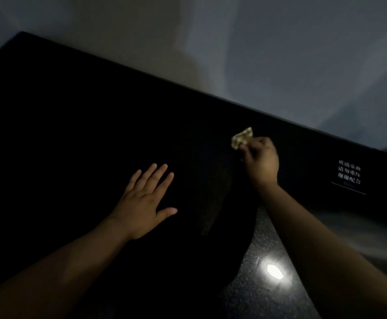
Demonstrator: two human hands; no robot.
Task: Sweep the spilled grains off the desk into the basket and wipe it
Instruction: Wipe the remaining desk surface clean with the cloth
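- The rag (242, 138), a small pale crumpled scrap, sits near the desk's far edge, right of centre. Whether it touches the surface or hangs just above it cannot be told in this dim light.
- The right hand (261, 160) pinches the rag's near corner between curled fingertips and thumb, knuckles up. That leaves most of the scrap free ahead of the fingers, probably so that the rag meets the surface and not the skin.
- The desk (72, 111) is glossy black and very dark. No grains can be made out on it, so how much sweeping is left is unclear. The pinched rag suggests the wiping step.
- The left hand (142, 203) lies palm down on the desk, well apart from the rag. Its fingers are straight and slightly fanned, the thumb out to the side, and it holds nothing. It looks like a brace for the reach toward the far edge.
- The basket is not in view, so where any grains would go cannot be said.
- A label (349, 174) with white print sits on the desk right of the right hand.
- A bright glare (274, 271) reflects off the near surface beside the right forearm and shows fine specks there, either grit or the finish.
- A pale wall (257, 42) rises behind the far edge.
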